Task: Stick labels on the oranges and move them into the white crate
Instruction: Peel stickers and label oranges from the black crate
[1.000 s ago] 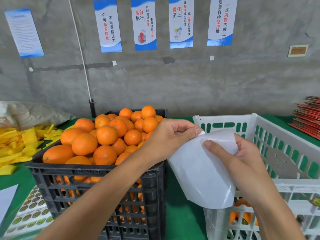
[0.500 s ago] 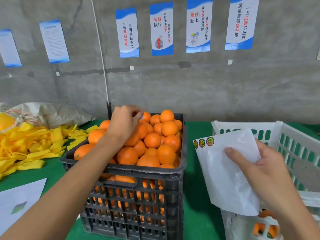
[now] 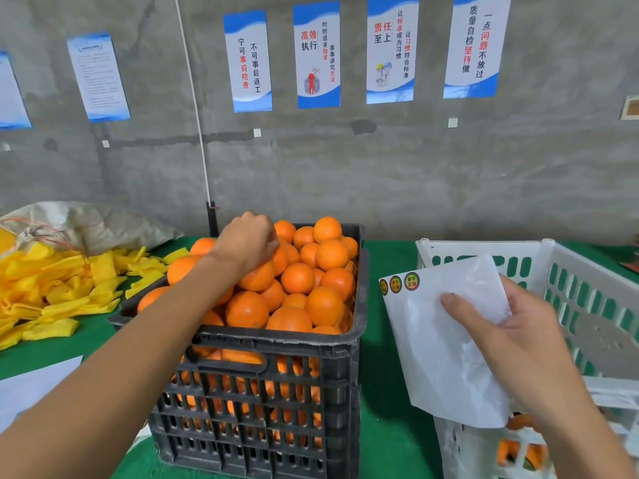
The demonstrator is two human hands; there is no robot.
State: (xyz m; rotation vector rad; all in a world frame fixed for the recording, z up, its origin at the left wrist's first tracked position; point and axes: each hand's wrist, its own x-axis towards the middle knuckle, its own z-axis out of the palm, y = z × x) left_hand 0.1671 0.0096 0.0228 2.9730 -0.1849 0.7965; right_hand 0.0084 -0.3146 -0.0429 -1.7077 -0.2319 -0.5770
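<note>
Landmark: black crate (image 3: 276, 385), heaped with oranges (image 3: 304, 278), standing on the green table (image 3: 387, 392).
Left hand: left hand (image 3: 247, 245) lies over the far-left part of the heap, fingers curled down onto an orange (image 3: 257, 276) at the top of the pile; whether they already grip it or only press a label on it cannot be told, as the fingertips are hidden behind the knuckles.
Right hand: right hand (image 3: 518, 344) is to the right of the black crate, thumb over the front and fingers behind, pinching the label sheet (image 3: 435, 344).
Label sheet: a white backing sheet held nearly upright, its long axis running up and down; three round labels (image 3: 397, 283) remain along its top-left corner, the edge nearest the black crate.
White crate: white crate (image 3: 587, 299) stands right of the black crate, apart from it, partly behind the sheet; a few oranges show through its lower slots.
Key relation: the orange lies directly beneath the left fingers, so the left hand is much the nearer; the white crate lies to its right, beyond the sheet.
Judged step: labelling or picking an orange from the heap, with transfer rightward not yet done.
Surroundings: yellow wrappers (image 3: 62, 288) lie left of the black crate.
</note>
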